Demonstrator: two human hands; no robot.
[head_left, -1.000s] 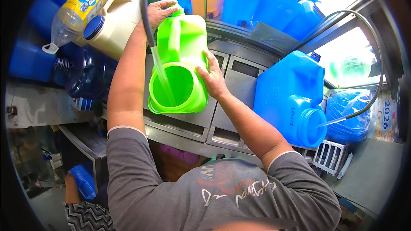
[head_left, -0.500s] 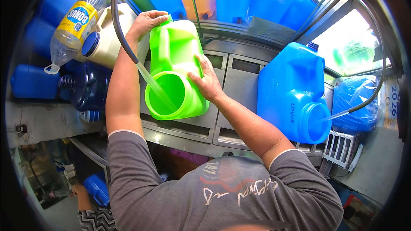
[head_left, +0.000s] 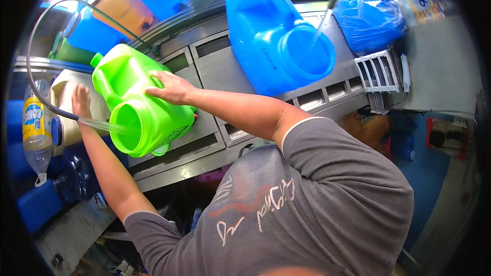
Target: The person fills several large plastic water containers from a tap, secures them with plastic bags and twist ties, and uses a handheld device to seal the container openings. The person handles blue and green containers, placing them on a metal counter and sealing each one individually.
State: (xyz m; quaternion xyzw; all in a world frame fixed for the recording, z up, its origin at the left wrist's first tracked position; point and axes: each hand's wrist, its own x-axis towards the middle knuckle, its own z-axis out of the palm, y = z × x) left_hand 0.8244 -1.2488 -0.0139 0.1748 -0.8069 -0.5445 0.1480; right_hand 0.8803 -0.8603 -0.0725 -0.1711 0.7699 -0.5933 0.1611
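A bright green jug (head_left: 157, 117) lies tilted on the metal counter, its wide round mouth facing me. Water runs into that mouth from a dark hose (head_left: 65, 114). My right hand (head_left: 173, 88) rests on the jug's upper side, thumb and fingers stretched out along it. Left of the jug, my left hand (head_left: 81, 102) is raised with its fingers extended, beside a cream-white jug (head_left: 65, 87); whether it touches that jug I cannot tell. Farther right, a large blue jug (head_left: 255, 46) receives a second stream of water through its wide mouth.
A clear plastic bottle with a yellow label (head_left: 37, 128) hangs at the far left, near dark blue containers (head_left: 40, 203). More blue and orange jugs (head_left: 123, 5) stand along the back. A plastic-wrapped blue bundle (head_left: 368, 13) and a white rack (head_left: 379, 73) are at the right.
My left hand has left the green jug's small cap and moved down beside the cream-white jug. My right hand stays on the green jug. The whole view has turned.
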